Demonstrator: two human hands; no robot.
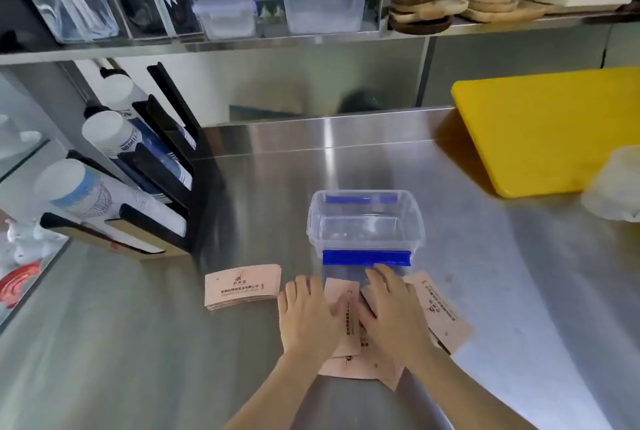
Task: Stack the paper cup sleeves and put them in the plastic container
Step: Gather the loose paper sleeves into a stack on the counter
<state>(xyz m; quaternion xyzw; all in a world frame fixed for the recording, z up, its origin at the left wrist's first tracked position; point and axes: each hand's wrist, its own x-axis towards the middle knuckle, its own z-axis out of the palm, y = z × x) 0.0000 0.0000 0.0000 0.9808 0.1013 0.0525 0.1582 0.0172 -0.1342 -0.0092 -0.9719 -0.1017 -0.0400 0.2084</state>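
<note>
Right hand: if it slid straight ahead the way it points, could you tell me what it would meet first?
Most likely the blue latch on the plastic container's near wall; the right hand points at it, close already.

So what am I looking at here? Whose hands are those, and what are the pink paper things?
There is no machine here. A person wears a camera on their head, so you see what they see, looking down at their own hands. The left hand and right hand lie flat on a messy pile of pink cup sleeves on a shiny metal counter. They press on them but are not lifting any. A neat stack of sleeves sits to the left. Just behind the hands is a clear plastic container with blue clips, open and empty. A yellow board is far right, and paper cups lie in a rack on the left.
</note>
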